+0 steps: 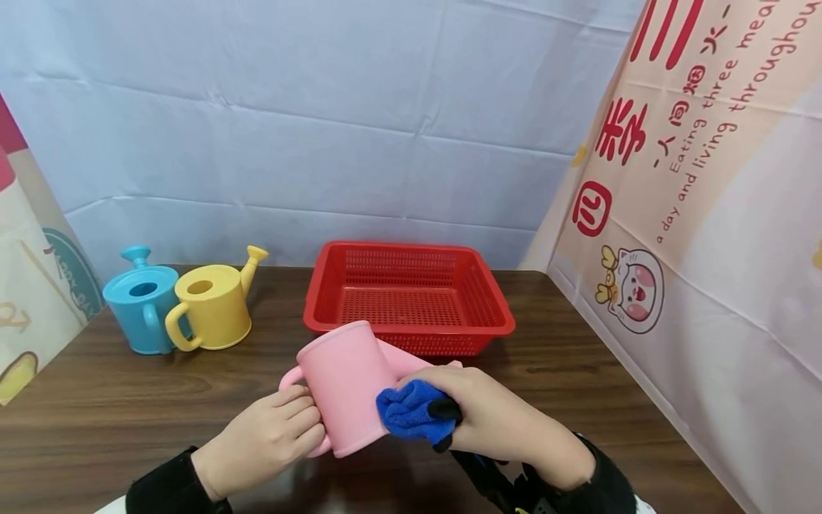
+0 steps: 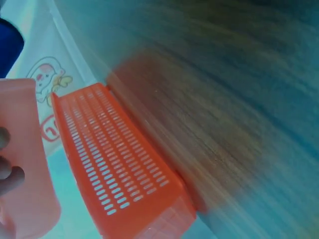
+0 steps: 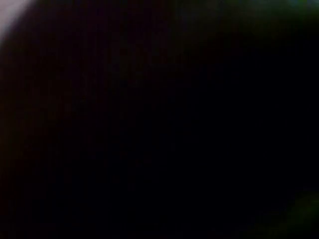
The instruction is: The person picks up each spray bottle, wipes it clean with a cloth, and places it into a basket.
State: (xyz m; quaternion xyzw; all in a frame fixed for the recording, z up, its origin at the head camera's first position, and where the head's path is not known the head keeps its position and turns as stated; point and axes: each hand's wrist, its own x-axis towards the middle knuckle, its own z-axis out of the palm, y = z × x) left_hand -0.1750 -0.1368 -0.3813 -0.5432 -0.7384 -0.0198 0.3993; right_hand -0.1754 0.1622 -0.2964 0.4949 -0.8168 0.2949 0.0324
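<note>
A pink watering can [image 1: 347, 389] is held tilted above the table, its spout passing behind my right hand. My left hand [image 1: 272, 435] grips it by the handle on the left side. In my right hand [image 1: 481, 410] is a bunched blue cloth [image 1: 414, 410], which lies against the lower right side of the can. From the left wrist, the can [image 2: 25, 164] fills the left edge with fingertips [image 2: 11, 180] on it, and the cloth [image 2: 9, 47] shows above. The right wrist view is almost wholly dark.
Behind the can stands a red perforated plastic basket [image 1: 472, 330]. A blue watering can [image 1: 131, 314] and a yellow watering can [image 1: 221, 307] stand side by side at the back left of the brown wooden table [image 1: 96, 414]. Cloth sheets [image 1: 289, 128] hang around the table.
</note>
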